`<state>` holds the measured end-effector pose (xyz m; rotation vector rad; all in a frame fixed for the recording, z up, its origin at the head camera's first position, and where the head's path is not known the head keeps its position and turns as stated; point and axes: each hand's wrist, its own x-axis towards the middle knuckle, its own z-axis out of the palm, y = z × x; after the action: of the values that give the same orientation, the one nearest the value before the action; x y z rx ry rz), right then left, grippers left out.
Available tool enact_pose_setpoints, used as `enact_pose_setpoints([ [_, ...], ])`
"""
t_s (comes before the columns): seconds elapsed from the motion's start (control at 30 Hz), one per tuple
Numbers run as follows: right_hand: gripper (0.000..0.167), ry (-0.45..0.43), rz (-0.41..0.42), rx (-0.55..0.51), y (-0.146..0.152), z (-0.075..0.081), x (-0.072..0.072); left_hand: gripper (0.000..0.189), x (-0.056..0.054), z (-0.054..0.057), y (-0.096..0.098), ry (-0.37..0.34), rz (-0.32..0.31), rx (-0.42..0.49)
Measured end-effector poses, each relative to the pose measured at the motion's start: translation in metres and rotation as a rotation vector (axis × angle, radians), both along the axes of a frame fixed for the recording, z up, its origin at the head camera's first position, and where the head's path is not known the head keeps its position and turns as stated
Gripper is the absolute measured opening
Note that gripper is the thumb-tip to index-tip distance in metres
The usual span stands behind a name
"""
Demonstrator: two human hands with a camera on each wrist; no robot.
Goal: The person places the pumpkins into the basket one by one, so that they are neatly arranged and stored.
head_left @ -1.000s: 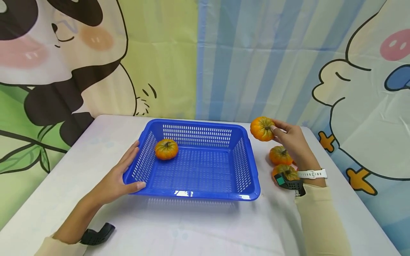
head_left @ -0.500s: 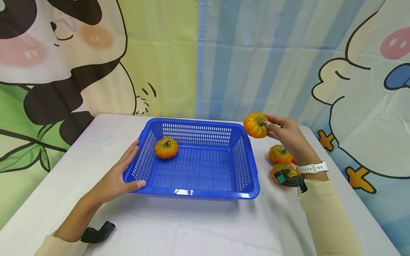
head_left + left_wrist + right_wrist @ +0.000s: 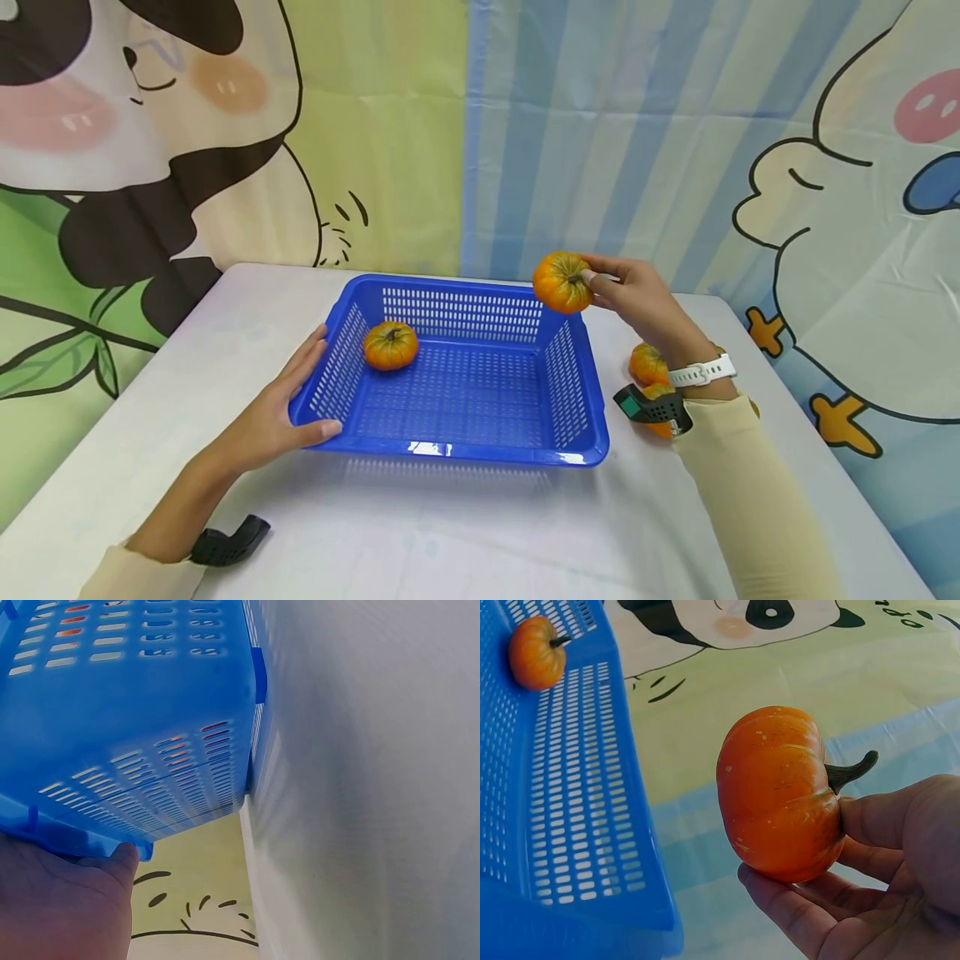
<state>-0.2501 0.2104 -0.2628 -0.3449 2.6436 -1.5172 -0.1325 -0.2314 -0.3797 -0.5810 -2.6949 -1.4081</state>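
A small orange pumpkin is in my right hand, above the far right corner of a blue perforated basket. In the right wrist view, thumb and fingers pinch this pumpkin beside its green stem. My left hand rests against the basket's left side, fingers along the left rim and thumb on the near rim. The left wrist view has the basket's outer wall next to that hand. Inside the basket, toward the left, sits another pumpkin.
Right of the basket, more pumpkins lie on the white table, partly hidden by my right wrist and its black device. A cartoon-printed curtain hangs behind the table's far edge.
My right hand has carried the pumpkin leftward and slightly up, from beside the basket to over its far right corner. My left hand has stayed at the basket.
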Motion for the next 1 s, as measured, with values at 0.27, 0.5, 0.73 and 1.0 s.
enact_pose_setpoints([
  [0.27,0.045,0.025,0.063,-0.046,-0.017,0.004,-0.007,0.103,0.001,0.001,-0.001,-0.002,0.000,0.001],
  [0.5,0.044,0.012,0.116,-0.087,-0.029,0.006,-0.015,0.102,0.000,-0.001,0.000,-0.002,-0.002,0.002],
  [0.73,0.042,-0.018,0.152,-0.127,-0.041,0.003,-0.024,0.101,0.000,-0.002,0.001,-0.007,-0.010,0.011],
  [1.0,0.039,-0.023,0.204,-0.124,-0.053,-0.005,-0.027,0.101,0.001,-0.002,-0.001,-0.003,0.009,-0.004],
])
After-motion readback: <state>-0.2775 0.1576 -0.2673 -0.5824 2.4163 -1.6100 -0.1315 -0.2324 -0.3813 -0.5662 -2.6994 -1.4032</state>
